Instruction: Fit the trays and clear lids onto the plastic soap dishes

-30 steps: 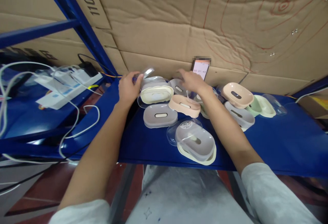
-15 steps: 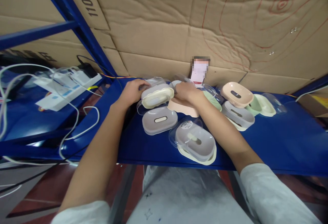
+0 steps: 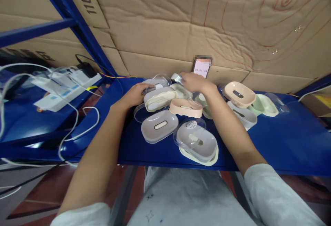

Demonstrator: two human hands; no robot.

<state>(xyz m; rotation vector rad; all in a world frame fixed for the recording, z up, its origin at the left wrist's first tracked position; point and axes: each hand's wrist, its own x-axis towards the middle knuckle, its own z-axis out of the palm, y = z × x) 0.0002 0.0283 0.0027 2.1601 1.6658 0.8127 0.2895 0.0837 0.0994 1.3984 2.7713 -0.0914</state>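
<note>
My left hand (image 3: 136, 95) is at the left of the pile, its fingers curled at a clear plastic lid (image 3: 162, 79) beside a grey soap dish (image 3: 155, 94). A cream tray (image 3: 161, 102) leans against that dish's front. Farther back, my right hand (image 3: 193, 81) has its fingers closed by a small pale, shiny piece (image 3: 176, 77); what they grip is partly hidden. Below this hand lie a peach soap dish (image 3: 186, 108), wavy rim down, and a clear lid's edge. Nearer me are a grey dish (image 3: 151, 134) and another grey dish (image 3: 207, 147) with a clear lid over it.
At the right are another peach dish (image 3: 245, 91), a grey dish (image 3: 248, 115), a green one (image 3: 257, 104) and a cream tray (image 3: 270, 105). A phone (image 3: 200, 67) leans on the cardboard (image 3: 155, 39). A power strip (image 3: 62, 96) with white cables lies left.
My right hand has lifted slightly up and back, uncovering the peach dish. The left hand has shifted a little to the right. The front grey dish has turned and slid slightly towards me.
</note>
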